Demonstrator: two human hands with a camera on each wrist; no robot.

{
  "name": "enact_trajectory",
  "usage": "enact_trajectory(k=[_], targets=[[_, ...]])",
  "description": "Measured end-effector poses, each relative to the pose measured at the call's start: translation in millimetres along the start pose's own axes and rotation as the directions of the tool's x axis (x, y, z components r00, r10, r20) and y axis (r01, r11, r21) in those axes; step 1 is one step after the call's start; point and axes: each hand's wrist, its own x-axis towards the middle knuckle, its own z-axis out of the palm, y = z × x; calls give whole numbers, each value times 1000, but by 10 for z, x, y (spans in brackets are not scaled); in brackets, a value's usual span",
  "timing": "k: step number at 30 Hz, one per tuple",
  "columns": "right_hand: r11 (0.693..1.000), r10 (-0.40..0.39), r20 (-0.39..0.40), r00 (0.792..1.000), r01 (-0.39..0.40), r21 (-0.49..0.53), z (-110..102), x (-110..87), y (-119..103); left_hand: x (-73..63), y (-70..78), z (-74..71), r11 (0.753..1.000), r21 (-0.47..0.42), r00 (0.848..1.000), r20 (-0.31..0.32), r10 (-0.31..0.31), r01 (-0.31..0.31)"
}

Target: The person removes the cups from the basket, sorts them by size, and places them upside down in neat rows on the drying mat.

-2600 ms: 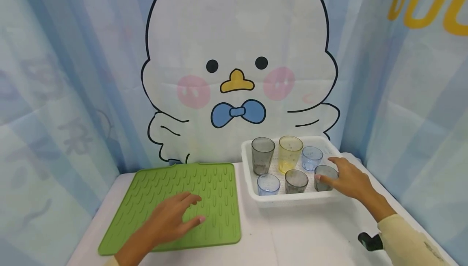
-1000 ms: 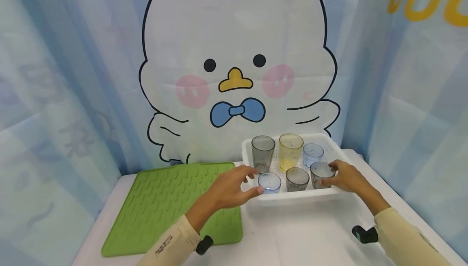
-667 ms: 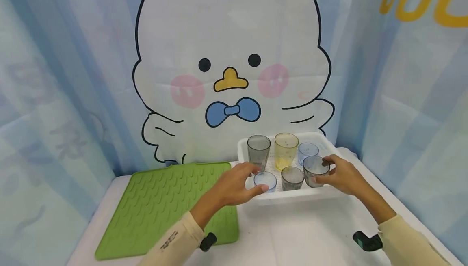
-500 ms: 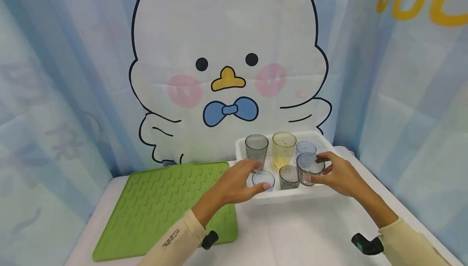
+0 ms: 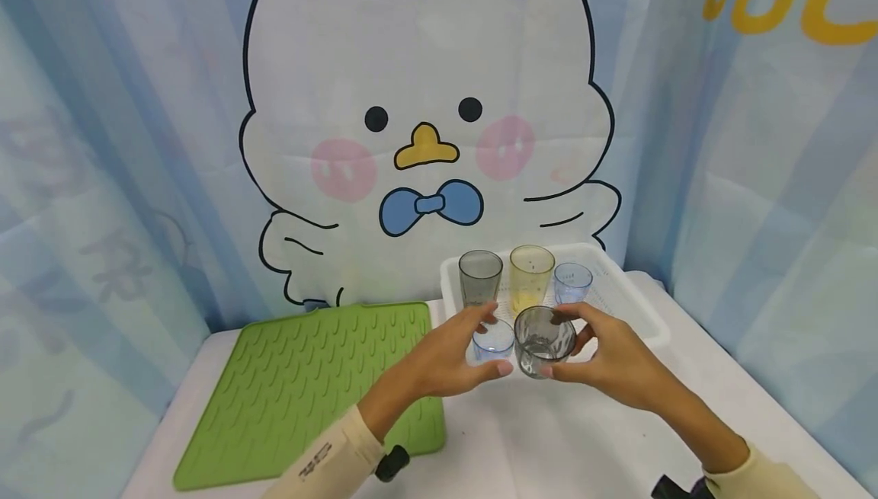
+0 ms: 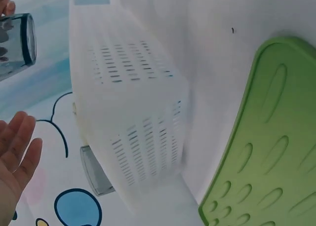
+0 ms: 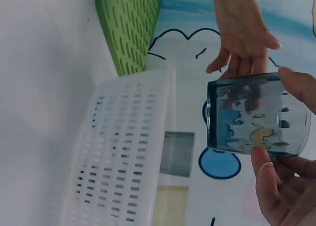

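Observation:
My right hand [image 5: 610, 362] grips a short grey drinking glass [image 5: 531, 343] by its sides, thumb and fingers on opposite walls. The right wrist view shows this glass [image 7: 237, 132] raised above the white perforated basket [image 7: 118, 152]. My left hand [image 5: 446, 354] has its fingers spread, close to the held glass and holding nothing. In the head view it overlaps a short blue glass [image 5: 492, 343]. Behind stand a tall grey glass [image 5: 480, 278], a tall yellow glass [image 5: 531, 278] and another short blue glass [image 5: 572, 279]. The held glass covers the basket's front middle.
A green ridged mat [image 5: 315, 392] lies on the white table [image 5: 521, 446], left of the basket. A curtain [image 5: 425, 49] with a cartoon bird closes off the back. More curtain hangs on both sides.
My right hand has taken the short grey glass from the basket's right front, lifted it and carried it left and toward me. My left hand has moved from over the mat to the basket's left front.

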Motion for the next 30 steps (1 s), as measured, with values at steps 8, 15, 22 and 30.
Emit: enact_trajectory(k=[8,15,22,30], targets=[[996,-32,53,998,28,86,182,-142,-187,-218,49,-8,979,-124,987,-15,160,-160],[991,-79,95,992,68,115,253,-204,-262,-374,93,-5,954,-162,967,-91,239,-251],[989,-104,121,987,90,118,308,-218,-305,-479,181,-21,965,-148,972,-131,196,-215],[969,-105,177,979,61,238,413,-225,-259,-593,260,-91,985,-101,982,-145,124,-140]])
